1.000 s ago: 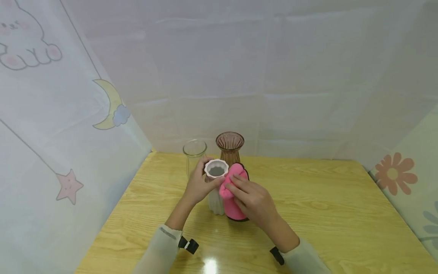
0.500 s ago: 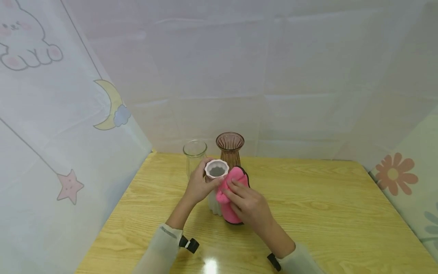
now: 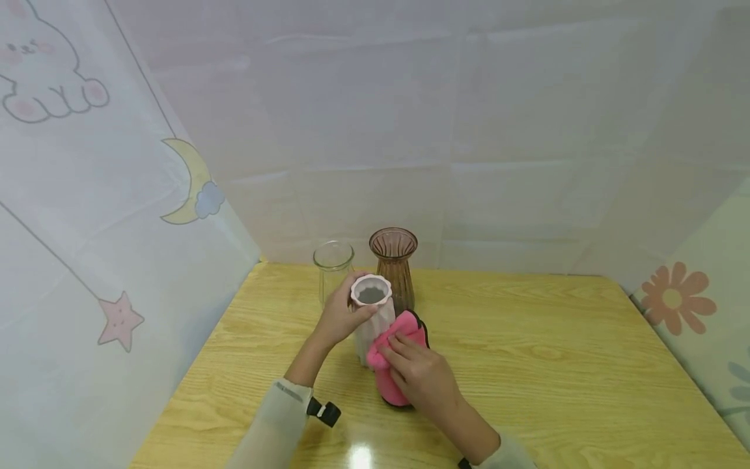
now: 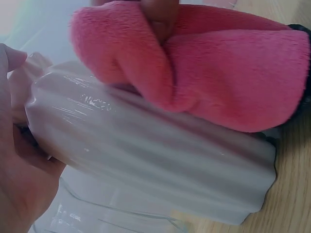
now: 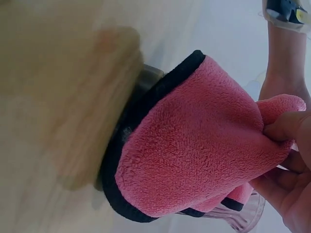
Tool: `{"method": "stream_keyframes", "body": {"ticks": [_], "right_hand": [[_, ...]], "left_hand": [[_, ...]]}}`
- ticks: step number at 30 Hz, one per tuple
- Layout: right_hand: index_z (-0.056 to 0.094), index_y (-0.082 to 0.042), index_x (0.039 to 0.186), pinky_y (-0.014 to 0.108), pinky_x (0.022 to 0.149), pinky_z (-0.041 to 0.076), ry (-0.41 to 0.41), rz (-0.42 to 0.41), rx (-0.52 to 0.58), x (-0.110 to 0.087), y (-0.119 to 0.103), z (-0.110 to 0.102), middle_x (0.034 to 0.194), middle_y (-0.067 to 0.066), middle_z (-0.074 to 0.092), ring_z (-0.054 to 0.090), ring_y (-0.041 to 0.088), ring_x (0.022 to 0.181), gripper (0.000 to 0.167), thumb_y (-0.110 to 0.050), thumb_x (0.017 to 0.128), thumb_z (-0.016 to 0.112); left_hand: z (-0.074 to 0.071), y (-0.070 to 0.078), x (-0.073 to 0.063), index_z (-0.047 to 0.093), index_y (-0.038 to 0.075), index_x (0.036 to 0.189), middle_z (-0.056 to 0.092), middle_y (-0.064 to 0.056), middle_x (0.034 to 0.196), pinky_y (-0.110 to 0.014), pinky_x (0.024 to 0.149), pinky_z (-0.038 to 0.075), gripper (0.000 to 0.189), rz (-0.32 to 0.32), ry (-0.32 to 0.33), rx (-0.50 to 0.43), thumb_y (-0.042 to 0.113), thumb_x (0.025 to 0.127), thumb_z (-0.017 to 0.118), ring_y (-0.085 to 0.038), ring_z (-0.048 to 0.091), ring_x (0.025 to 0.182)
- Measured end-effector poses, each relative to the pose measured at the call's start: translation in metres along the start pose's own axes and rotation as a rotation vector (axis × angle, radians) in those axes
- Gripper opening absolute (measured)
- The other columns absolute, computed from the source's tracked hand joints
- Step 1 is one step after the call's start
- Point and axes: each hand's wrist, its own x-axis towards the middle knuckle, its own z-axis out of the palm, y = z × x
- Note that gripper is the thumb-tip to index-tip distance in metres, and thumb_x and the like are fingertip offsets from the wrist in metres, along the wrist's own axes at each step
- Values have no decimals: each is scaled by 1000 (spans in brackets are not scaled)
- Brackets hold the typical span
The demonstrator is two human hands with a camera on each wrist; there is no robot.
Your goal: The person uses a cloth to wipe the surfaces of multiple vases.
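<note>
A white fluted vase (image 3: 375,326) stands upright on the table, its scalloped rim facing up. My left hand (image 3: 342,312) grips it around the neck, thumb on the near side. In my right hand (image 3: 424,378) is a bunched pink cloth (image 3: 395,391) with black edging, pinched between fingers and thumb and laid against the vase's right side. The left wrist view shows the plush cloth (image 4: 233,73) lying along the glossy ribbed wall of the vase (image 4: 146,141). In the right wrist view the cloth (image 5: 194,141) hangs down and hides most of the vase.
Close behind the white vase stand a clear glass vase (image 3: 333,255) at left and a purplish-brown ribbed glass vase (image 3: 395,251) at right. The wood-grain table (image 3: 545,352) meets a pale cloth backdrop (image 3: 498,143) at the back, with printed cloth sides.
My right hand has drawn the pink cloth down the vase toward me, uncovering its upper right side and more of the brown glass vase. The left hand keeps its grip at the neck.
</note>
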Motion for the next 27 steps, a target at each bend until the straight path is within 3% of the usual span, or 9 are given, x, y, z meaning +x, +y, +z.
{"method": "stream_keyframes", "body": {"ticks": [4, 9, 16, 19, 23, 25, 27], "right_hand": [[80, -7, 104, 38, 75, 61, -28, 10, -8, -4, -4, 3, 102, 12, 77, 75, 27, 96, 34, -8, 71, 89], [81, -9, 103, 36, 78, 61, -77, 45, 9, -6, -7, 4, 102, 10, 78, 75, 26, 98, 33, -9, 71, 90], [81, -10, 102, 34, 80, 60, -161, 70, 17, -4, -6, 1, 102, 7, 78, 74, 22, 99, 29, -8, 74, 86], [81, -9, 101, 33, 79, 60, -136, 72, 30, -1, -4, -6, 102, 5, 78, 74, 20, 98, 29, -5, 73, 85], [80, -7, 103, 36, 79, 61, -19, 57, 60, 8, 1, -23, 104, 7, 77, 74, 22, 100, 32, 0, 72, 82], [79, -6, 106, 37, 81, 60, 31, 42, 78, 14, 4, -31, 107, 10, 77, 73, 25, 102, 31, 1, 76, 79], [78, -4, 109, 39, 82, 60, 69, 17, 82, 21, 6, -36, 110, 12, 76, 73, 27, 105, 21, -2, 88, 72]], "left_hand": [[-2, -6, 2, 50, 0, 141, 63, -20, 122, -30, 85, 51, 75, 18, -36, -24, 42, 85, 76, -26, 59, 106], [-6, -9, 4, 44, -6, 144, 56, -25, 129, -29, 93, 48, 82, 2, -95, -146, 43, 87, 76, -25, 55, 113], [-4, -10, 5, 37, -1, 150, 50, -25, 139, -27, 98, 44, 90, 22, -118, -255, 51, 88, 75, -22, 51, 121], [0, -9, 1, 35, 0, 151, 48, -24, 145, -32, 104, 41, 86, 37, -78, -229, 44, 89, 75, -26, 50, 125], [6, 0, -4, 39, 6, 148, 52, -16, 142, -36, 101, 45, 78, -16, 21, -138, 27, 86, 81, -27, 51, 124], [9, 4, -5, 44, 10, 146, 55, -12, 136, -37, 97, 48, 74, -50, 61, -103, 21, 84, 82, -26, 52, 121], [10, 8, -6, 47, 12, 144, 58, -11, 131, -39, 94, 50, 70, -68, 89, -76, 17, 84, 82, -26, 54, 118]]}}
